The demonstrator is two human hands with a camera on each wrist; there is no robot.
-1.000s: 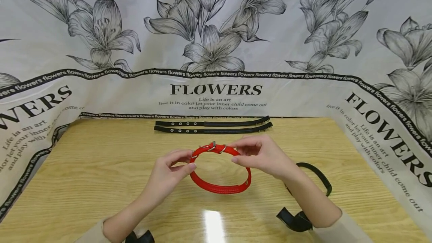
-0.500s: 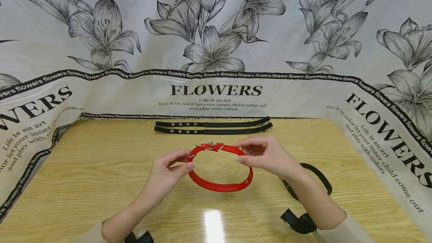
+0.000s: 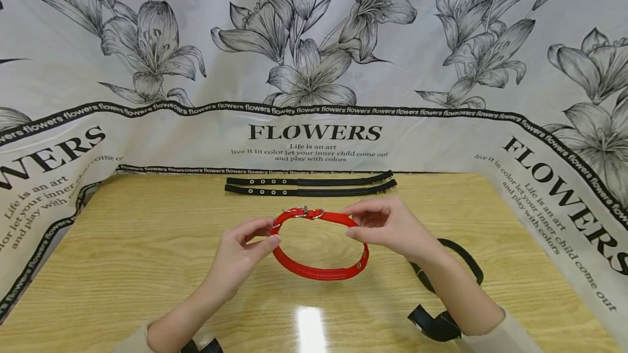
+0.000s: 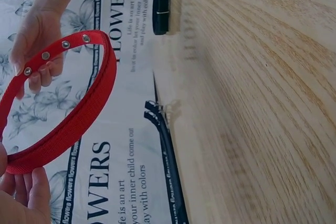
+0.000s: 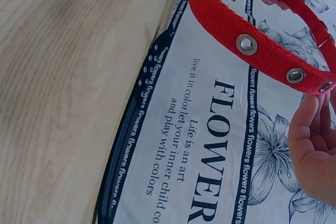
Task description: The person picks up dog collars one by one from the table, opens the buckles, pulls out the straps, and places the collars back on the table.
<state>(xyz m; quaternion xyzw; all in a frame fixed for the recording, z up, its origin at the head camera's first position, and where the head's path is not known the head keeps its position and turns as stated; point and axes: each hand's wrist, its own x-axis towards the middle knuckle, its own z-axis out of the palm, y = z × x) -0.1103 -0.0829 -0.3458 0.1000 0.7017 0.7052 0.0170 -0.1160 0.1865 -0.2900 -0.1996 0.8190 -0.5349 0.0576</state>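
Note:
A red collar (image 3: 319, 273), fastened into a loop by a metal buckle at its far side, is held up over the table between both hands. My left hand (image 3: 243, 244) pinches its left side between thumb and fingers, close to a metal ring. On the opposite side my right hand (image 3: 385, 225) pinches the band in the same way. Metal eyelets run along the red collar (image 4: 55, 50) in the left wrist view, near the right hand (image 4: 39, 45). In the right wrist view the red collar (image 5: 270, 59) shows large eyelets above the right hand's curled fingers (image 5: 315, 129).
Two straight black collars (image 3: 314, 191) lie side by side at the table's back edge. A looped black collar (image 3: 461, 252) rests to the right, partly behind the right forearm. Flower-printed cloth (image 3: 314, 140) walls the wooden table (image 3: 162, 233) at the back and sides.
The red collar has turned slightly, its buckle shifting a little to the left. The hands have drifted slightly apart, and the loop has widened between them.

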